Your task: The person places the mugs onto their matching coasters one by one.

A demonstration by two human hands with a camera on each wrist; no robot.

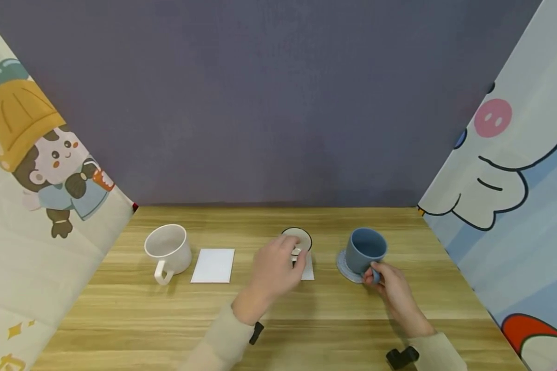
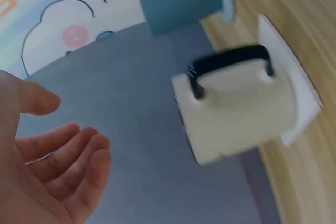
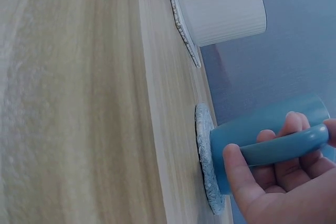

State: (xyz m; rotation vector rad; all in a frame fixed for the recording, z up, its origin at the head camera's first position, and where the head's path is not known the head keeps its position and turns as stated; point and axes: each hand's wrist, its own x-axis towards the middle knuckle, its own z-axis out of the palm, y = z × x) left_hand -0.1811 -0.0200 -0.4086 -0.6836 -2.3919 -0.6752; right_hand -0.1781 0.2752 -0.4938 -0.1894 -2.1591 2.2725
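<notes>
Right hand (image 1: 392, 291): we see it grasping the handle (image 3: 283, 148) of the blue mug (image 1: 366, 247), which sits on the round coaster (image 1: 342, 264) just ahead of that hand. Left hand (image 1: 275, 264): empty, fingers loosely curved; the cream mug (image 2: 241, 116) is just beyond it, apart. We judge both mugs rigid, moderately heavy, smooth, chippable; best held by their handles.
</notes>
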